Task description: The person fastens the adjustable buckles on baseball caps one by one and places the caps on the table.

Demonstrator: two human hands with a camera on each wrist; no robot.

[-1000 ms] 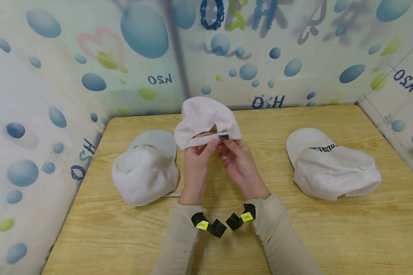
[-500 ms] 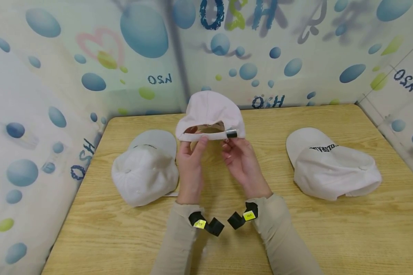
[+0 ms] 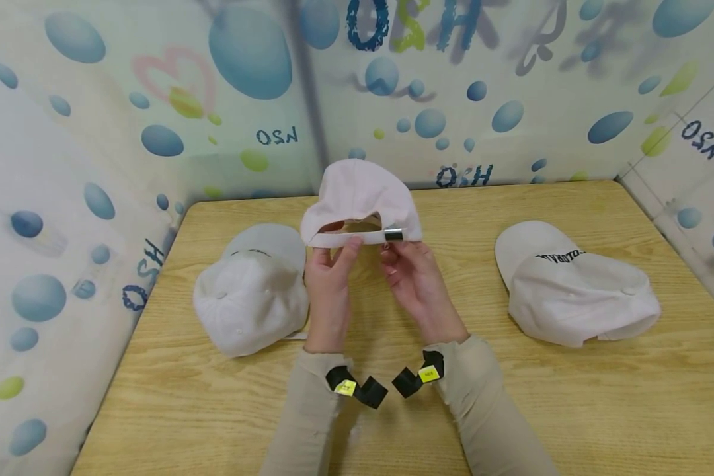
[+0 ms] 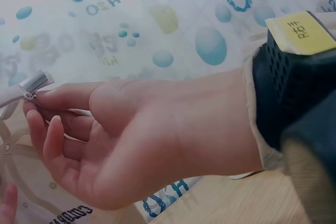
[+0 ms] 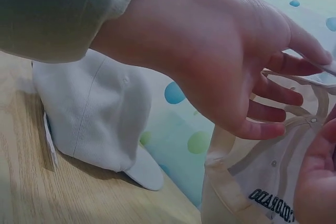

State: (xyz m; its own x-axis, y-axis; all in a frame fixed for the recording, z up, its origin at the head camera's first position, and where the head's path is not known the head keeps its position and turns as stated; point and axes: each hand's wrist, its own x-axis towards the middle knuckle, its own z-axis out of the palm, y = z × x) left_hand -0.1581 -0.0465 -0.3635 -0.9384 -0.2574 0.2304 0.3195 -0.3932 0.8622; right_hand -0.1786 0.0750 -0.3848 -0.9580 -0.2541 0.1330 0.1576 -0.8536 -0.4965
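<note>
A pale pinkish-white baseball cap [image 3: 363,192] is held up over the far part of the table, its back opening facing me. My left hand [image 3: 328,291] pinches the back strap [image 3: 351,237] near its left part, thumb in front. At the other end, my right hand [image 3: 419,284] pinches the strap beside the metal buckle [image 3: 395,234]. In the left wrist view the thumb and forefinger of the right hand [image 4: 115,135] meet at the silver buckle [image 4: 35,83]. The right wrist view shows the left hand [image 5: 220,51] gripping the band and dark lettering inside the cap [image 5: 268,182].
A white cap [image 3: 250,297] lies on the wooden table [image 3: 387,423] to the left, close by my left hand. Another white cap [image 3: 577,291] with dark lettering lies at the right. A patterned wall [image 3: 357,79] stands behind the table's far edge.
Over the last second the left hand has slid leftward along the strap, away from the buckle, and the cap's back opening has spread wider. Since half a second ago the cap has shifted slightly left.
</note>
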